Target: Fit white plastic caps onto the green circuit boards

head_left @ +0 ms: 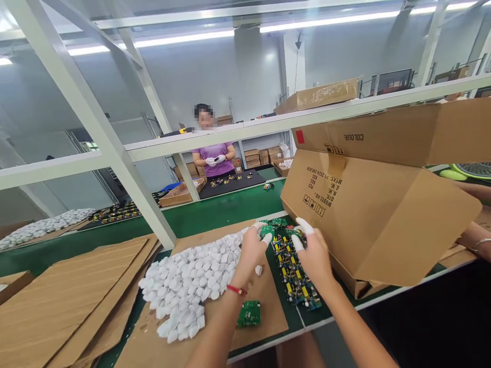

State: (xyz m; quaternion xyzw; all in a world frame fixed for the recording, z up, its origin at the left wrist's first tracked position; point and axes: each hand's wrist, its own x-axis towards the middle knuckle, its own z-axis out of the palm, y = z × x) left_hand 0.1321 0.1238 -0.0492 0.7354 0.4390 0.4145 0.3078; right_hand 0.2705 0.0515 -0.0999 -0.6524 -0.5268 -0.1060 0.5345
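Hands meet above a row of circuit boards [297, 278] on the green tabletop [215, 209]. We see the left hand [251, 250], fingertips in white covers, pinching a small green board [267, 231] at its top edge. The right hand [312, 253] is just beside it, fingers partly spread, with white covers on the raised fingertips; it touches another green board [293, 232], though we cannot tell how firmly it grips it. A red band [237, 290] circles the left wrist.

Left of the hands, we note a heap of white plastic caps [192, 286] lying on a cardboard sheet [264, 306]. A single green board [249, 313] lies on the same sheet, near the front edge and apart from the row. Right of the hands, a large cardboard box [376, 220] is tilted on its side, touching the far end of the row. Flat cardboard pieces [65, 296] are stacked at the far left.

Across the tabletop, a person in a purple shirt [214, 153] stands with both hands together. At the right edge, another person's arm [473, 237] with a bracelet shows behind the box.
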